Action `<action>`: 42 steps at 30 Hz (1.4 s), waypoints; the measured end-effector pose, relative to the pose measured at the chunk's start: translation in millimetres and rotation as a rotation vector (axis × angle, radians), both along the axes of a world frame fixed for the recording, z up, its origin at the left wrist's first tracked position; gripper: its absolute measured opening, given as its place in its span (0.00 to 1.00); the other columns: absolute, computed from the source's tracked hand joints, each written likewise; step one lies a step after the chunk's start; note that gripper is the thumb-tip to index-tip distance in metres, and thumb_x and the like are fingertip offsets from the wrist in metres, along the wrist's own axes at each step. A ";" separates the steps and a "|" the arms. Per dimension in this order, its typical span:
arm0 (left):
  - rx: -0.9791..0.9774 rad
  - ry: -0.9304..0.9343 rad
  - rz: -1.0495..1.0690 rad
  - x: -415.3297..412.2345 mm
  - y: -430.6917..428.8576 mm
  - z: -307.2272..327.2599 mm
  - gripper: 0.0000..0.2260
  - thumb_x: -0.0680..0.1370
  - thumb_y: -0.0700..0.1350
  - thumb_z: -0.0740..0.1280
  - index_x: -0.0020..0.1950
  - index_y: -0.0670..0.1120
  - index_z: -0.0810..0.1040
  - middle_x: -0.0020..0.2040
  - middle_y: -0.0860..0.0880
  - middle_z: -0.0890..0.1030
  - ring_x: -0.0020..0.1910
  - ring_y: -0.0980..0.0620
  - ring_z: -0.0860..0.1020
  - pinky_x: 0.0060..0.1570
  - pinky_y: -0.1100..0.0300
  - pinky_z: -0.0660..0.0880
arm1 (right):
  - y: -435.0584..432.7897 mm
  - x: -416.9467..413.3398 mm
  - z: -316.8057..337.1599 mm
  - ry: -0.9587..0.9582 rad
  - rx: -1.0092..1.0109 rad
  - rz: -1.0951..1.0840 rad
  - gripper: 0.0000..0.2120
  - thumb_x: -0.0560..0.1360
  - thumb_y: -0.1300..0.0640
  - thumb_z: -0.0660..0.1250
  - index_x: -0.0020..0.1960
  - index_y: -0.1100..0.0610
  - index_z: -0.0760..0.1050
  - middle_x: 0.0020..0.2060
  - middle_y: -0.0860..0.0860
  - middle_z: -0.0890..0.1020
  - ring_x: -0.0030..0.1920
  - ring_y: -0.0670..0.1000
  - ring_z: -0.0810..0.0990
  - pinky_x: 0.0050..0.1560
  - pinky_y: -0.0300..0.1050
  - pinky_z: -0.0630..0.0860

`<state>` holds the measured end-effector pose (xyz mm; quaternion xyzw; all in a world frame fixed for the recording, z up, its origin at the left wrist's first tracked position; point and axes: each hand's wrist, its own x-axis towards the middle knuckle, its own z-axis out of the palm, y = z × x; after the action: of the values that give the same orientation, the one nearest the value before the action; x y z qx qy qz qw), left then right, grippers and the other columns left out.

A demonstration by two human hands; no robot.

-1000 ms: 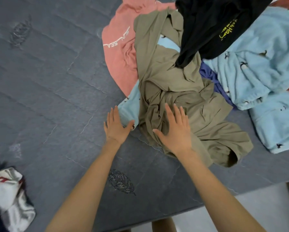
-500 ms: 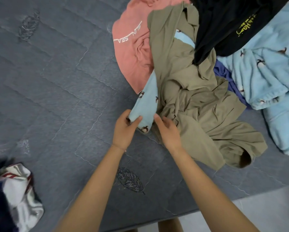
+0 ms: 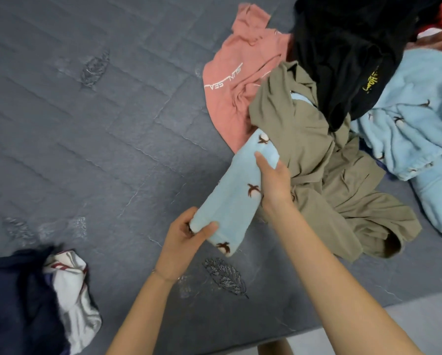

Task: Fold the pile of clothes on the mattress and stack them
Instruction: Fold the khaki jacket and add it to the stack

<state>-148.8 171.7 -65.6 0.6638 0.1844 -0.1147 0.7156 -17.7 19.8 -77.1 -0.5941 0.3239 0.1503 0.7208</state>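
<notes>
Pile (image 3: pixel 304 139) lies unfolded on the mattress (image 3: pixel 99 155), right side; only a crumpled bundle (image 3: pixel 68 290) sits apart, so I judge folding barely begun. Left hand (image 3: pixel 181 242) pinches a blue piece (image 3: pixel 230 201) by its end, right hand (image 3: pixel 273 180) grips it higher

The grey quilted mattress (image 3: pixel 112 149) before me carries a heap at its far right: a pink shirt (image 3: pixel 230 98) flat on the cover, a khaki garment (image 3: pixel 317 175) sprawled nearer, pale blue fleece (image 3: pixel 419 124) rightmost. Navy and white clothes (image 3: pixel 35 303) lie bunched near left
</notes>
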 end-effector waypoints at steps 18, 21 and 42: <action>0.177 0.315 -0.200 57.1 28.3 -28.8 0.06 0.77 0.53 0.67 0.50 0.53 0.80 0.46 0.54 0.83 0.45 0.57 0.81 0.43 0.63 0.76 | 17.9 -83.1 -13.4 0.208 -0.017 0.230 0.25 0.75 0.38 0.65 0.45 0.62 0.78 0.40 0.56 0.85 0.41 0.52 0.83 0.43 0.43 0.79; 0.242 0.252 -0.180 50.2 32.4 -31.9 0.04 0.78 0.49 0.68 0.47 0.50 0.79 0.44 0.53 0.82 0.42 0.56 0.79 0.44 0.61 0.74 | 0.4 -54.8 -25.4 0.416 0.246 -0.009 0.35 0.73 0.32 0.62 0.58 0.65 0.71 0.50 0.60 0.80 0.54 0.57 0.80 0.57 0.49 0.77; -0.060 0.306 0.050 116.4 -81.8 -31.3 0.16 0.82 0.47 0.60 0.70 0.46 0.70 0.64 0.49 0.76 0.64 0.50 0.73 0.65 0.53 0.69 | -94.2 19.4 8.2 -0.195 -0.366 -0.010 0.20 0.80 0.56 0.62 0.33 0.52 0.59 0.31 0.53 0.62 0.34 0.49 0.62 0.40 0.43 0.64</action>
<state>-32.4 89.9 -96.9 0.6123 0.3041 -0.2022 0.7012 1.7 -74.4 -68.8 -0.7253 0.2774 0.0268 0.6294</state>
